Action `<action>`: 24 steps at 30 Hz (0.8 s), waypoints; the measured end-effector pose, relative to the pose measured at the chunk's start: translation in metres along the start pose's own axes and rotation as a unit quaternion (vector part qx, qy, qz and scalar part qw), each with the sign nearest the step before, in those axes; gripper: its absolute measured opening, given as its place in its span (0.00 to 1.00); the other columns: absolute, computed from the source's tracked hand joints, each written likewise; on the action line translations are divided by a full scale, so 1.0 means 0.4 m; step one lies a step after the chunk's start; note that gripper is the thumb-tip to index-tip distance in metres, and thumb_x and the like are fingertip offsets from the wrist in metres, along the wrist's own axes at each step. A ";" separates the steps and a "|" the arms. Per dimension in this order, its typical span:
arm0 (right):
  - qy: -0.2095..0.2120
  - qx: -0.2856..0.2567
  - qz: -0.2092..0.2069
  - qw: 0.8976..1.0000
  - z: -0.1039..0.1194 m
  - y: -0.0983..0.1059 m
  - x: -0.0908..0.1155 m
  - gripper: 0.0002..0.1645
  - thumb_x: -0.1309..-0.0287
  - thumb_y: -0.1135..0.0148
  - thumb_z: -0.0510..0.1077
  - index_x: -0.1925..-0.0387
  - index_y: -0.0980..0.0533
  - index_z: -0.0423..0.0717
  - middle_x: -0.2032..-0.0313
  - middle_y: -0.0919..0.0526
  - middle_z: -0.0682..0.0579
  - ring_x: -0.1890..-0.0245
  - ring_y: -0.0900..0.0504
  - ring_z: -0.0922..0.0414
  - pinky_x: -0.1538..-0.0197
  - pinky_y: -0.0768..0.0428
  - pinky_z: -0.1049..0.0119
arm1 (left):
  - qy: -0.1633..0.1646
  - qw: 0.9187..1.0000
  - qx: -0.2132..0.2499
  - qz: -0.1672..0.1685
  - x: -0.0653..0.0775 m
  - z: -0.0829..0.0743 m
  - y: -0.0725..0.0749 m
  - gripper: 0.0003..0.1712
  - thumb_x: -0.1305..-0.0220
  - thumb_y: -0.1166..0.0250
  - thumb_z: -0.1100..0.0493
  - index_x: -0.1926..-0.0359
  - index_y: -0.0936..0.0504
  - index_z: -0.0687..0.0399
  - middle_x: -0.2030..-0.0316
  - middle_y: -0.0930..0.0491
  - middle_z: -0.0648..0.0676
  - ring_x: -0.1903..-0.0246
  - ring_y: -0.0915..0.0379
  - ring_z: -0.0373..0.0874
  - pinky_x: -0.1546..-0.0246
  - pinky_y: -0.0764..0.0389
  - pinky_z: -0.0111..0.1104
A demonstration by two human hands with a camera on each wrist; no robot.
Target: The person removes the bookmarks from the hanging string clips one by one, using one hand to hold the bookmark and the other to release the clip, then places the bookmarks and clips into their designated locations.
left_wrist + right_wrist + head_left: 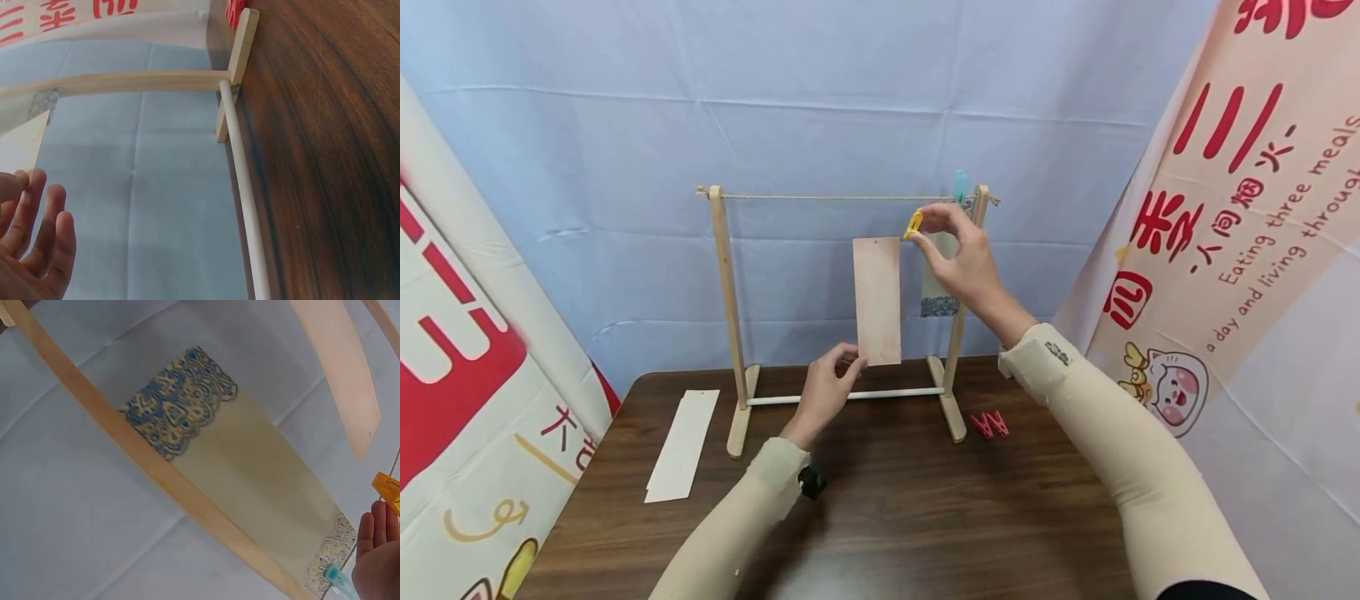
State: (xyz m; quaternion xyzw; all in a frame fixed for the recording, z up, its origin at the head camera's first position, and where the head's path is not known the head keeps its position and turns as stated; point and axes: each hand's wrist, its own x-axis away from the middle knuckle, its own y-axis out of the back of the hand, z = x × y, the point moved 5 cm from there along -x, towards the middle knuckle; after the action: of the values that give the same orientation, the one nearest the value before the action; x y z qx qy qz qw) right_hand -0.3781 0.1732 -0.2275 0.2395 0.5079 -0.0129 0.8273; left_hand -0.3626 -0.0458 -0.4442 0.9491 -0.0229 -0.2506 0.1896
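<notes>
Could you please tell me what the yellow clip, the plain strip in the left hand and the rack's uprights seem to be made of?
The yellow clip: probably plastic, smooth; bright, even colour.
The plain strip: likely matte card, perhaps thin wood; thin, yet upright when pinched only low down.
The rack's uprights: apparently unpainted wood, dull finish; uneven pale-tan tone.

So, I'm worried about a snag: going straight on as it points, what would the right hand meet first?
Probably the rope, up and left of the yellow clip that the right hand pinches, though the head view leaves depth unclear.
</notes>
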 end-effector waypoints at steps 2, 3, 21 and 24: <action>-0.001 -0.005 0.000 1.000 -0.003 -0.002 0.009 0.20 0.30 0.28 0.37 0.41 0.21 0.36 0.49 0.14 0.42 0.48 0.14 0.47 0.37 0.19 0.53 | 0.000 1.000 0.004 -0.002 0.004 0.001 0.001 0.08 0.23 0.31 0.57 0.50 0.13 0.56 0.60 0.11 0.58 0.60 0.13 0.62 0.59 0.13 0.46; -0.001 -0.007 0.000 1.000 -0.005 -0.002 0.013 0.21 0.31 0.27 0.37 0.40 0.21 0.36 0.50 0.14 0.42 0.48 0.14 0.47 0.37 0.18 0.53 | -0.001 1.000 0.005 -0.001 0.006 0.001 0.001 0.08 0.23 0.32 0.57 0.50 0.13 0.57 0.60 0.11 0.58 0.60 0.13 0.62 0.58 0.13 0.46; -0.025 -0.029 -0.003 0.999 0.035 -0.008 0.102 0.21 0.34 0.32 0.24 0.42 0.24 0.22 0.55 0.17 0.28 0.54 0.17 0.34 0.44 0.20 0.36 | 0.023 1.000 -0.018 -0.007 0.058 0.039 0.012 0.08 0.23 0.31 0.54 0.49 0.12 0.49 0.59 0.10 0.48 0.59 0.13 0.46 0.57 0.14 0.39; -0.032 -0.034 -0.009 0.999 0.026 -0.006 0.115 0.21 0.34 0.33 0.24 0.42 0.24 0.22 0.57 0.16 0.28 0.55 0.17 0.35 0.45 0.20 0.37 | 0.024 0.999 -0.022 -0.016 0.065 0.049 0.020 0.07 0.23 0.31 0.55 0.50 0.11 0.49 0.60 0.10 0.48 0.60 0.13 0.44 0.57 0.15 0.39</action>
State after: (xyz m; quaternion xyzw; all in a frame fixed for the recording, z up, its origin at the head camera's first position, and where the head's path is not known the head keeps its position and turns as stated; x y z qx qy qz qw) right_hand -0.3476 0.1770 -0.2635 0.2062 0.4834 -0.0109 0.8507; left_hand -0.3491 -0.0638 -0.4691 0.9507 0.0028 -0.2310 0.2071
